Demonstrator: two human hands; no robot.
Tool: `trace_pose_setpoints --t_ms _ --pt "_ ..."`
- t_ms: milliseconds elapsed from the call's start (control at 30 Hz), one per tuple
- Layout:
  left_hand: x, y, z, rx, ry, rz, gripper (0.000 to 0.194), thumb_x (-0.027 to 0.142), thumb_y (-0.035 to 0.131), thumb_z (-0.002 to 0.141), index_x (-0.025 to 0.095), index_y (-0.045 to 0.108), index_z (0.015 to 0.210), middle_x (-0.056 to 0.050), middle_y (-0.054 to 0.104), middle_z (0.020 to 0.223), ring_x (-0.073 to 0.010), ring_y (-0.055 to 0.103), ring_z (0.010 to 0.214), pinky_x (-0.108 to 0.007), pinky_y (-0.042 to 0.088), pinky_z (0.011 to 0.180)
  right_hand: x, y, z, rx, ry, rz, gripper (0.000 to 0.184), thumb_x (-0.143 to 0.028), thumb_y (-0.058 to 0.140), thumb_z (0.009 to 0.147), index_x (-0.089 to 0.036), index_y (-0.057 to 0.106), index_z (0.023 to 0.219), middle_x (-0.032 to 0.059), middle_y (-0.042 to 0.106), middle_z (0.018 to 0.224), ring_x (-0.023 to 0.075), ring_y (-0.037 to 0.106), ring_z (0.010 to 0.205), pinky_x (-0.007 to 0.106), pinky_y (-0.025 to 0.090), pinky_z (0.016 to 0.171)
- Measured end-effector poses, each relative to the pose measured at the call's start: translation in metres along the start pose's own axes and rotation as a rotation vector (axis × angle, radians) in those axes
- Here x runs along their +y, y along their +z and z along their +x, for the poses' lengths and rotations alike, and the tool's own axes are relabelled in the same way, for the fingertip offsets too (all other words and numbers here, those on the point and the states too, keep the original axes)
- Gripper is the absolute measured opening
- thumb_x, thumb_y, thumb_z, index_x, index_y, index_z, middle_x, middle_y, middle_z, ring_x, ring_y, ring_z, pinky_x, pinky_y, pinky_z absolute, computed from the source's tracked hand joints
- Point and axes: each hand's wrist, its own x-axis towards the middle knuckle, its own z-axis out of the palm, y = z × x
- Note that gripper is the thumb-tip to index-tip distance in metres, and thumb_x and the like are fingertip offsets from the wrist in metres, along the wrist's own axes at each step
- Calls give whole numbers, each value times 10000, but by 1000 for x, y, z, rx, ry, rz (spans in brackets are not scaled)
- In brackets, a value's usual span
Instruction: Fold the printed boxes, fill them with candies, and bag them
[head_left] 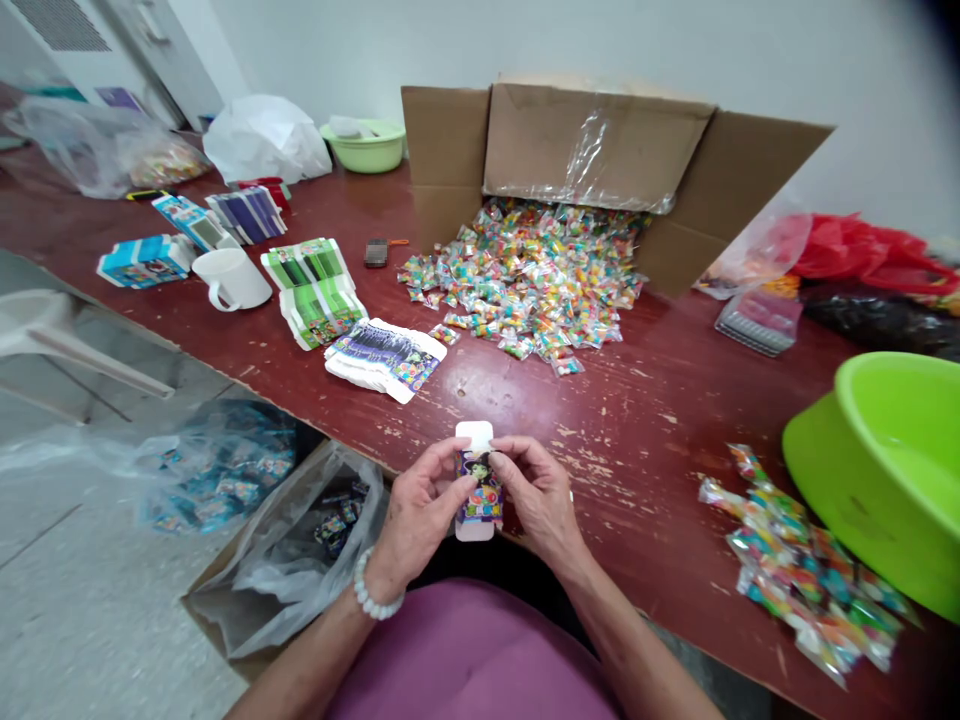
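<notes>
pinching a box (pixel 480 495), left hand (pixel 418 512) and right hand (pixel 541 500) face flattened cartons (pixel 386 357) and candies (pixel 534 285)

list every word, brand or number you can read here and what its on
No text is readable.
Small purple box in left hand and right hand: colourful print, too small.
Flat purple cartons: too blurred.
Green cartons: too blurred.
Blue boxes: too small and blurred.

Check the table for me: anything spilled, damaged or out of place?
Loose wrapped candies spread from the cardboard box onto the tabletop, looking spilled, though perhaps deliberately tipped out. The tabletop's red finish is scuffed, with pale chips. The small box between the left hand and right hand shows no obvious damage.
</notes>
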Motion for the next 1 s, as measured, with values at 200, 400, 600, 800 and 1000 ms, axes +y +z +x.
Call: trace_pose_setpoints --t_ms 200,400,600,800,1000 --pt "10 -5 3 -44 -11 108 253 377 688 856 174 682 1007 -36 716 943 -170 645 846 -258 522 763 -14 -15 4 -111 149 -14 234 -401 766 790 -182 693 834 10 683 833 140 602 739 279 493 735" --pt "14 -4 5 -71 -13 -20 357 350 740 830 214 570 1113 -6 690 916 -148 650 829 -245 522 747 -16 -20 8 -189 20 -239 199 -397 717 842 -201 702 869 7 653 780 147 583 720 267 480 674" --pt "13 1 5 -277 -323 -277 549 556 583 902 228 473 1329 -46 677 894 -162 677 622 -258 523 539 -20 -20 6 -214 -183 -414 187 -372 628 920 -207 714 900 27 665 829 149 608 726 280 486 701" --pt "6 2 8 -207 -323 -211 714 671 504 890 191 486 1417 -59 679 803 -135 617 516 -227 461 459 -29 -15 6 -307 126 -182 275 -435 685 868 -176 652 783 -1 661 646 137 611 608 267 489 612" --pt "8 0 10 -255 -263 -86 742 710 420 902 153 570 1369 -80 693 794 -116 598 479 -204 431 432 -33 -9 12 -298 273 -6 262 -365 816 725 -157 704 838 30 732 788 93 582 528 245 487 549"
